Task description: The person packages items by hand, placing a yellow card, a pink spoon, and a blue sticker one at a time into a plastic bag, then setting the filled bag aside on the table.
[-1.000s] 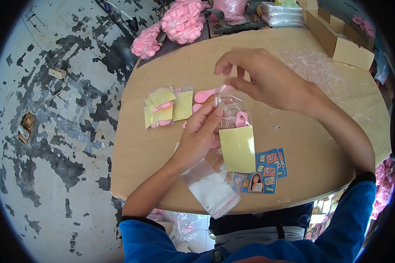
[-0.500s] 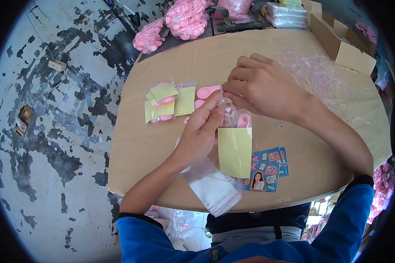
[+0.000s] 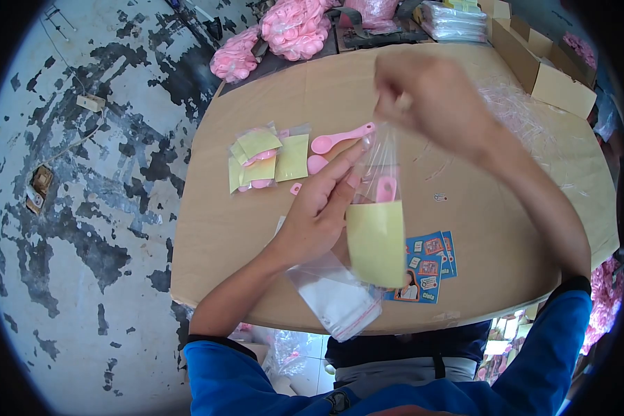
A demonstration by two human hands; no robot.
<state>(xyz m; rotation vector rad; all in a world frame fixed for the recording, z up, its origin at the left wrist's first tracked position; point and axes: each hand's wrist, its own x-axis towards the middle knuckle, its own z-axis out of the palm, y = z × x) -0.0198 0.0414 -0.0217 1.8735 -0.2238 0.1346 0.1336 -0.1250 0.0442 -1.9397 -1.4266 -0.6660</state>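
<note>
My left hand [image 3: 319, 208] pinches the upper edge of a clear plastic bag [image 3: 376, 236] that holds a pale yellow card and a pink piece. Above and to the right, my right hand [image 3: 430, 104] is blurred, its fingers curled; whether it holds anything is too smeared to tell. Behind my left fingers lie pink spoons [image 3: 324, 143]. Under the bag's lower right corner are blue printed cards [image 3: 430, 267]. A stack of empty clear bags [image 3: 340, 298] lies below my left hand near the table edge.
Filled bags with yellow cards [image 3: 260, 156] lie at the left of the brown table [image 3: 215, 256]. Thin clear strips [image 3: 520, 125] are spread at the right. An open cardboard box [image 3: 544, 69] and pink bundles [image 3: 295, 31] stand at the far side.
My right hand has moved up, away from my left fingers and the bag's top. The bag's upper part now spreads upward, and its card has shifted slightly down and right.
</note>
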